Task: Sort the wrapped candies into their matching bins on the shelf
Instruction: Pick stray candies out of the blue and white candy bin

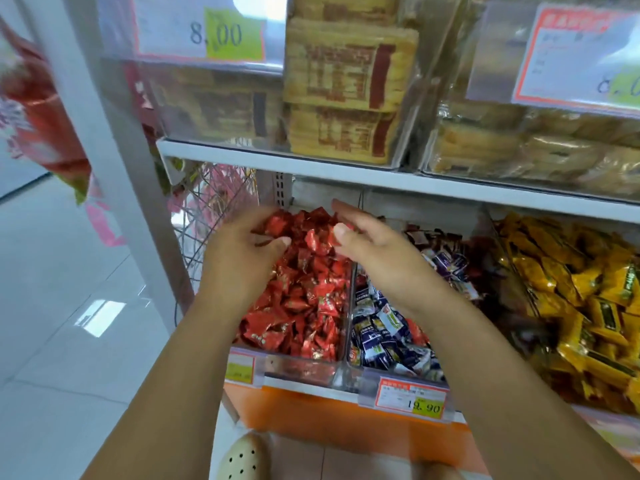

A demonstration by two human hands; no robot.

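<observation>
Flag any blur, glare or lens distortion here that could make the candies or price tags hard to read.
Head view: wide-angle distortion slants and bows the shelf edge; the red bag at the left and the upper price tag are blurred soft; a bright glare patch lies on the floor tiles; the red candies are fairly sharp, and the lower price tag reads 19.90.

The left hand (239,258) and right hand (377,258) sit over the back of the leftmost bin (298,367), with its candies (304,306) under and between them. Past a divider, right of the right hand, lies a second heap (381,334), and farther right a third heap (588,289). The upper shelf (346,168) runs above the hands and carries stacked packets (346,88). A wire basket (211,202) stands left of the left hand. A price label (412,398) hangs below the right forearm.
</observation>
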